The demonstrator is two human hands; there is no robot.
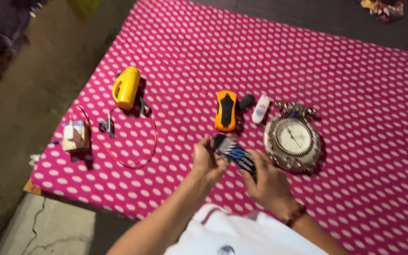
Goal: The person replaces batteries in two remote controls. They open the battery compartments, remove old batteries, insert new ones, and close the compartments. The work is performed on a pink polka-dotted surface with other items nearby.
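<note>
Over the near edge of a pink dotted mat [355, 118], both hands grasp a dark remote [234, 153]: the left hand [207, 162] grips its far end, the right hand [269, 182] its near end. Just beyond lie an orange toy car [225, 110], a small white stick [260, 109] and a round clock [293, 138]. Farther left sit a yellow torch [126, 87], a red wire [138, 163] and a small box [75, 136].
</note>
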